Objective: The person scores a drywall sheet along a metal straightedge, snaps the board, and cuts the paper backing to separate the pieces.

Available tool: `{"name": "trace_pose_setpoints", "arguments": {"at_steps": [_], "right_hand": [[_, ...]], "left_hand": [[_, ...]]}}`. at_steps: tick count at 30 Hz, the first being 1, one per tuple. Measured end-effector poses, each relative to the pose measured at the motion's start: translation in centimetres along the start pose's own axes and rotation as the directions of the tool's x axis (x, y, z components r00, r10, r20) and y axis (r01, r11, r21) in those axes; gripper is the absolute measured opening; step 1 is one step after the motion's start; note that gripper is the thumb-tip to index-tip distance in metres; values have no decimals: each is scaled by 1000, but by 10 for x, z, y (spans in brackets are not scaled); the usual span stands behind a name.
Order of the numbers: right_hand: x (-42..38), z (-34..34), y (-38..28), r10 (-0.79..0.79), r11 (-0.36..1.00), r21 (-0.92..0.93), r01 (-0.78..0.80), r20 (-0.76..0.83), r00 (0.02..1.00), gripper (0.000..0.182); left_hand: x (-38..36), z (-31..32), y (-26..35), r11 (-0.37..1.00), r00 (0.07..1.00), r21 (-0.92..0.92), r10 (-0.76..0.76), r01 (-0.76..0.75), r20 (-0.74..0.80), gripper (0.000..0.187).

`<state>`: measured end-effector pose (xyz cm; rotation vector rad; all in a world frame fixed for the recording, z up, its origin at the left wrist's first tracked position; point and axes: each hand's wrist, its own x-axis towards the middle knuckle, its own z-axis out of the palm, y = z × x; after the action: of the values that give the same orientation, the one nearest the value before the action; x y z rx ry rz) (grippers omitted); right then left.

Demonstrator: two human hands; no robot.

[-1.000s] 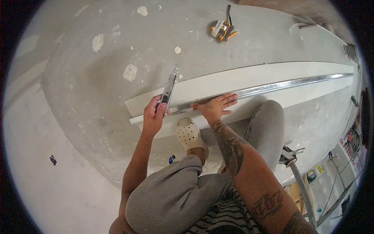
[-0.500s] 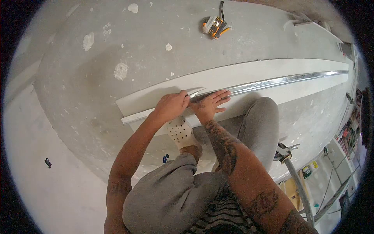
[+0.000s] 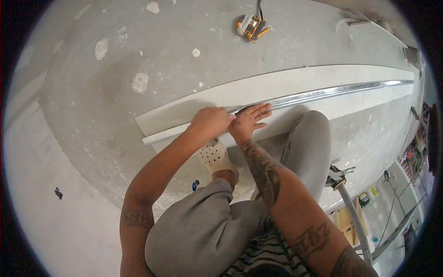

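Observation:
A long, shiny metal profile lies lengthwise along a white board strip on the grey floor. My left hand is closed around the profile near its left part, with the thumb pressed against it. What the fist covers is hidden. Just to its right, my right hand lies flat on the profile with its fingers spread. The two hands almost touch. Left of the hands, the profile's whitish end runs out over the board. My foot in a white clog rests beside the board's near edge.
A black and orange tape measure lies beyond the board. A small blue object is near my leg. At right stands a metal tube frame with a metal tool at its top. A dark object lies far left.
My left hand has shifted slightly right, closer to my right hand, and turned over a bright metal edge that showed beside it. My right hand stays nearly in place.

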<state>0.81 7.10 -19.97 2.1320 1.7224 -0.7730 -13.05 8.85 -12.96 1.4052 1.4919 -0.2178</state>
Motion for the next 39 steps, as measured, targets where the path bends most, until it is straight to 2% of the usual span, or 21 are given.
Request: {"name": "trace_pose_setpoints", "arguments": {"at_steps": [3, 4, 5, 7, 8, 10, 14, 16, 19, 21, 22, 26, 28, 35, 37, 39], "right_hand": [[2, 2, -1, -2, 999, -41, 1, -29, 1000, 125], [2, 3, -1, 0, 999, -51, -1, -31, 1000, 123], [2, 4, -1, 5, 999, -53, -6, -27, 1000, 123], [2, 6, -1, -42, 995, -94, 30, -123, 992, 127], [0, 5, -1, -34, 995, -93, 23, -122, 992, 127], [0, -6, -5, 14, 999, -45, -15, -14, 1000, 137], [-3, -13, -12, 13, 999, -34, -14, -37, 999, 148], [-4, -25, -22, 81, 993, -87, -79, 26, 996, 153], [-3, -25, -21, 79, 996, -41, -77, 58, 995, 160], [-2, -28, -23, 99, 993, -75, -93, 78, 992, 158], [-3, -30, -25, 122, 987, -113, -111, 93, 988, 156], [-5, -27, -24, 98, 994, -62, -94, 53, 994, 155], [-4, -27, -24, 117, 991, -71, -112, 67, 991, 155], [-5, -36, -29, 125, 991, -57, -118, 120, 985, 153], [-5, -33, -28, 107, 993, -54, -101, 102, 989, 153], [-7, -33, -26, 123, 991, -63, -116, 131, 984, 153]], "left_hand": [[3, 4, 0, 1000, 1000, -6, 4, -4, 17, 45], [3, 6, -2, 1000, 999, -5, 22, -22, -24, 45], [2, 9, -4, 999, 997, -3, 39, -39, -63, 46], [3, 12, -9, 999, 998, 2, 33, -32, -45, 46], [4, 13, -11, 1000, 999, 9, 26, -26, -35, 46], [-3, 13, -16, 1000, 1000, 6, 0, 0, -31, 47], [-18, 11, -39, 997, 996, 27, -78, 77, 47, 48], [-30, 10, -51, 996, 995, 37, -87, 85, 51, 49], [-44, 9, -64, 991, 989, 65, -126, 121, 78, 49], [-52, 8, -74, 984, 982, 91, -162, 154, 98, 49], [-58, 12, -80, 981, 985, 124, -160, 152, 59, 48], [-84, 18, -111, 968, 986, 194, -165, 161, 4, 46], [-100, 15, -125, 956, 978, 221, -206, 194, 32, 46], [-172, 24, -208, 910, 944, 290, -325, 297, 52, 47], [-200, 24, -236, 833, 882, 365, -467, 415, 65, 44], [-247, 42, -302, 790, 872, 448, -488, 418, 48, 44]]}}
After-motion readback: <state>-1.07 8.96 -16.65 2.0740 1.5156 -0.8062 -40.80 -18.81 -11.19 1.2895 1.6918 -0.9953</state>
